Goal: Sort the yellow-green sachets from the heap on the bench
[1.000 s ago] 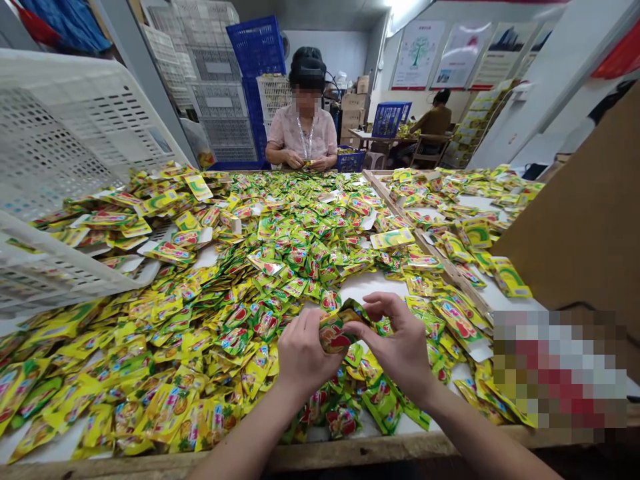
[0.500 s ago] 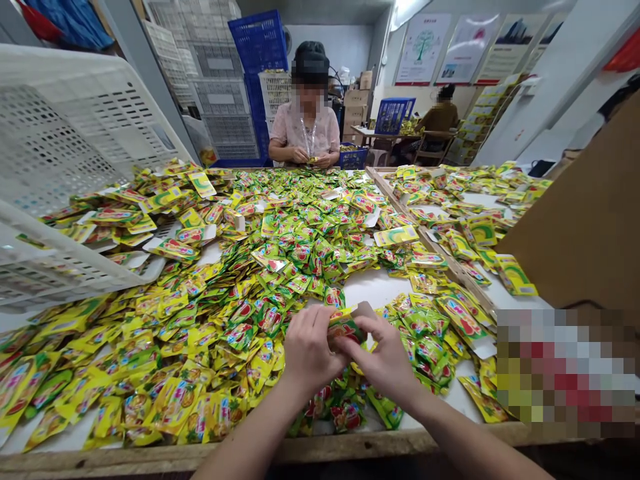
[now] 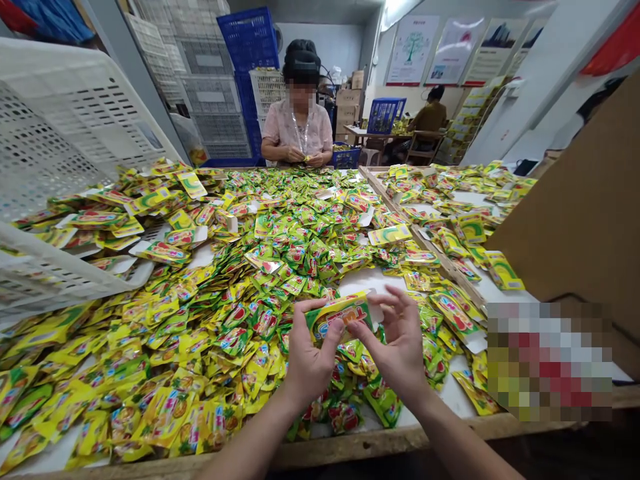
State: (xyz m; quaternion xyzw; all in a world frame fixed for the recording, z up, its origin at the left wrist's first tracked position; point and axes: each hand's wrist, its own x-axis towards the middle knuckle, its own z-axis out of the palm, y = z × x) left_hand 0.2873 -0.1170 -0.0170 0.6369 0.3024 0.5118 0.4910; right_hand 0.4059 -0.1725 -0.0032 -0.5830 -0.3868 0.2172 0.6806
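Above the near middle of the table, a small yellow-and-green printed carton point(image 3: 334, 316) is held level between both hands. My left hand point(image 3: 311, 357) is closed round its left end, thumb across the front. My right hand point(image 3: 397, 343) pinches the right part with its thumb on the front; its other fingers are raised behind the white end flap point(image 3: 375, 312), which stands open. What is inside the carton is hidden. Below the hands lie green sachets with red fruit pictures point(image 3: 345, 412), and yellow sachets with pineapple pictures point(image 3: 185, 407) spread to the left.
A tilted white plastic crate point(image 3: 75, 260) spills cartons at the left. Wooden strips point(image 3: 450, 267) divide the table, and a wooden edge point(image 3: 360, 448) runs along its front. A cardboard panel point(image 3: 575, 213) stands at right. Opposite, a person point(image 3: 299, 127) handles a small item.
My left hand has shifted to the carton's left end, so its printed front now shows. My right hand's fingers have opened out around the flap end. The view has turned slightly right.
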